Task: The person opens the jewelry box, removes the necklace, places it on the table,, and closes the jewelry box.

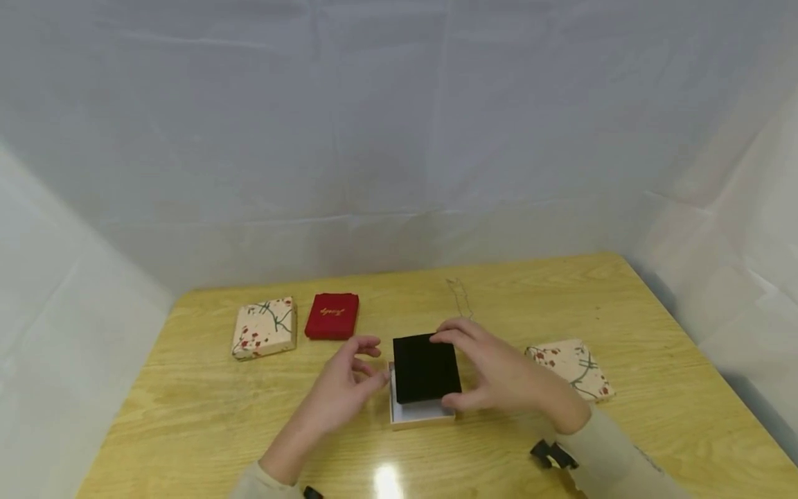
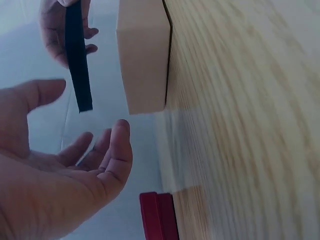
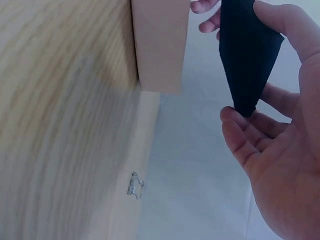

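Observation:
A thin square black pad [image 1: 427, 369] hangs just above an uncovered small box base [image 1: 422, 421] with a white inside. My right hand [image 1: 501, 371] grips the pad by its right side, thumb at the near corner and fingers at the far one. In the right wrist view the pad [image 3: 249, 55] is clear of the box wall [image 3: 160, 47]. My left hand [image 1: 339, 388] is beside the box's left edge, fingers loosely bent and spread. The left wrist view shows a gap between the left hand [image 2: 70, 185] and the pad [image 2: 77, 57].
A flower-patterned lid [image 1: 576, 369] lies to the right, partly behind my right arm. At the left are a flower-patterned box [image 1: 264, 327] and a flat red case [image 1: 332, 317] with gold lettering. A thin silvery chain [image 1: 461, 298] lies behind my right hand.

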`<control>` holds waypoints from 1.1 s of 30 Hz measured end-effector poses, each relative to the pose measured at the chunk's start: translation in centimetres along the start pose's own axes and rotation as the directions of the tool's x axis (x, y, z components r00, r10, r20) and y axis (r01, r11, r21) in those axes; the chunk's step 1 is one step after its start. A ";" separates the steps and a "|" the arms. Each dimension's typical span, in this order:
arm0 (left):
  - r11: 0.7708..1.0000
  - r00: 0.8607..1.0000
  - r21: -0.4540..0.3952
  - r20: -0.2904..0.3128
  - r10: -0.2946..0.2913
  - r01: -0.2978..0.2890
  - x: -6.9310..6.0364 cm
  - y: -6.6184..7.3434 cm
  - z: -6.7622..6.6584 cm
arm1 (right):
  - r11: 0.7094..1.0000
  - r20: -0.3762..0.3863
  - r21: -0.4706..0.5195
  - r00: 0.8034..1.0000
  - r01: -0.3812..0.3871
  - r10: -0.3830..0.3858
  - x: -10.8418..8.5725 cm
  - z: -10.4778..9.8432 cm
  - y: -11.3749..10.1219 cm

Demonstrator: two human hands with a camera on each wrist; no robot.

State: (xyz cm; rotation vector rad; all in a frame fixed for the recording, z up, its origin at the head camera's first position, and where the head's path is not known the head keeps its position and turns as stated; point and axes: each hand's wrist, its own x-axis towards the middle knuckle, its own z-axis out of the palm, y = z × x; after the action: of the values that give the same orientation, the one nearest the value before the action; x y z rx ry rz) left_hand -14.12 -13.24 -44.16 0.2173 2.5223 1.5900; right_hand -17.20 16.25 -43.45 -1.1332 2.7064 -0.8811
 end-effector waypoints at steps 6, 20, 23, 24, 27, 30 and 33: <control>0.991 0.997 0.115 0.056 0.056 -0.062 -0.1 -0.5 -0.5 | 0.999 0.014 -0.029 1.000 0.018 -0.017 -0.4 -0.5 0.1; 0.951 0.968 0.266 0.232 0.097 -0.159 -0.4 -1.7 -0.1 | 0.998 0.063 -0.055 0.997 0.042 -0.038 -1.2 -1.7 0.1; 0.946 0.964 0.277 0.248 0.099 -0.169 -0.3 -1.9 -0.1 | 0.997 0.076 -0.070 0.997 0.039 -0.033 -1.2 -1.8 0.2; 0.944 0.963 0.282 0.252 0.100 -0.171 -0.3 -1.9 -0.1 | 0.997 0.083 -0.072 0.996 0.036 -0.030 -1.2 -1.8 0.2; 0.941 0.961 0.294 0.260 0.090 -0.168 -0.3 -2.0 -0.1 | 0.997 0.102 -0.079 0.995 0.024 -0.016 -1.2 -1.9 0.2; 0.938 0.959 0.305 0.271 0.083 -0.167 -0.3 -2.0 0.0 | 0.997 0.117 -0.078 0.993 0.021 -0.012 -1.3 -1.9 0.3; 0.932 0.957 0.320 0.277 0.079 -0.170 -0.3 -1.9 0.0 | 0.997 0.122 -0.077 0.992 0.028 -0.018 -1.3 -1.9 0.4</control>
State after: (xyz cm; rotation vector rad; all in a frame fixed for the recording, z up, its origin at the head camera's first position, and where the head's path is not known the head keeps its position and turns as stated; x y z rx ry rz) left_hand -13.89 -14.16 -45.88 0.5989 2.5931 1.0608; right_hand -17.07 18.24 -42.21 -1.1932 2.6558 -0.6896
